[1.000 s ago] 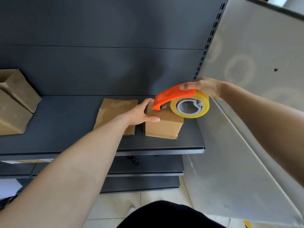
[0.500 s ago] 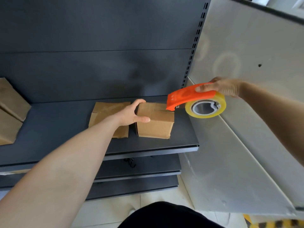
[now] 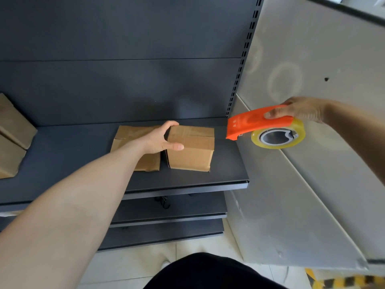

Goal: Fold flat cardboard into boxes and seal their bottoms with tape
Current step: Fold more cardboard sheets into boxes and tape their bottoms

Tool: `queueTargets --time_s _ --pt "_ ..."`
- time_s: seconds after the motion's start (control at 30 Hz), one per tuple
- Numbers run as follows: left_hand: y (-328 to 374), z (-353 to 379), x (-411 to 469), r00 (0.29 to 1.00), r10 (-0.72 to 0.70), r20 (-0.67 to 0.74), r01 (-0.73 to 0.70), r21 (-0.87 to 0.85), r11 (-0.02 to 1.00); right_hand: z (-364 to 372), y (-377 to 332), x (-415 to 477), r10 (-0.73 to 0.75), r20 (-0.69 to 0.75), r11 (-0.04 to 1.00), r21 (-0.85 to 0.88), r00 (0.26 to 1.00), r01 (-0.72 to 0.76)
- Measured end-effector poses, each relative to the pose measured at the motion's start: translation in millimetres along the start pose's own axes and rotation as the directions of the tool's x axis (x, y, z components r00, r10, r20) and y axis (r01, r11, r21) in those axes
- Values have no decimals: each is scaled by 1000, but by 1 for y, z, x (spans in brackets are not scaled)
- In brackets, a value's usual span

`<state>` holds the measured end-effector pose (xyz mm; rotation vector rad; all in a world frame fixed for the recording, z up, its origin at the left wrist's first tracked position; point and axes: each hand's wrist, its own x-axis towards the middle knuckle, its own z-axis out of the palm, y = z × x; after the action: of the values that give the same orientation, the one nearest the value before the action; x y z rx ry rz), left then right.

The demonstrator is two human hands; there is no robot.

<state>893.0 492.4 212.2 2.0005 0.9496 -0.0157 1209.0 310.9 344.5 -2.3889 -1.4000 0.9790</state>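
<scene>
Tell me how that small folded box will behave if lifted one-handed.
Probably light: the left hand grips the cardboard box by one top corner. Likely fairly stiff, since its top flaps look taped shut. Flat-sided, it should slide on the smooth shelf, not roll.

Dark shelving beside a pale grey panel

A dark grey shelf [image 3: 225, 174] juts from a matching back panel [image 3: 125, 80]; two lower shelves [image 3: 166, 207] step out beneath it, with a small black tangle [image 3: 163, 203] hanging under the top one, too dim to identify. A slotted upright [image 3: 241, 67] edges the unit on the right. Just beside it leans a grey panel [image 3: 312, 49] bearing faint ring marks [image 3: 284, 78] and a dark spot [image 3: 326, 79]. Below lie pale floor tiles [image 3: 129, 265], a yellow-and-black stripe [image 3: 343, 281] and black clothing [image 3: 208, 272].
</scene>
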Motion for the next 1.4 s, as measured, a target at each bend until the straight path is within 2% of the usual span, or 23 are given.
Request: queueTargets --time_s 0.4,0.6,0.73,0.8,0.9,0.97,1.13,1.4 --pt "0 1 -1 1000 -21 -2 21 -3 1000 33 21 26 112 -8 992 -53 994 -112" --pt "5 -3 2 996 -86 32 84 58 995 47 29 40 122 -11 992 -29 993 -122" --pt "25 -6 5 990 -137 18 129 239 962 53 22 46 112 -3 991 -73 994 -111" --pt "41 2 9 994 -106 13 94 363 927 55 16 48 95 5 991 -94 995 -94" --pt "71 30 19 999 -35 8 28 447 894 60 9 51 83 11 993 -91 996 -82" --pt "85 54 28 999 -38 -14 40 499 866 62 5 51 76 20 993 -92 997 -74" --pt "77 80 39 984 22 -177 93 615 783 63 15 43 95 28 994 -60 995 -93" --pt "72 68 44 992 8 -130 68 572 818 58 35 13 13 45 981 190 999 -22"
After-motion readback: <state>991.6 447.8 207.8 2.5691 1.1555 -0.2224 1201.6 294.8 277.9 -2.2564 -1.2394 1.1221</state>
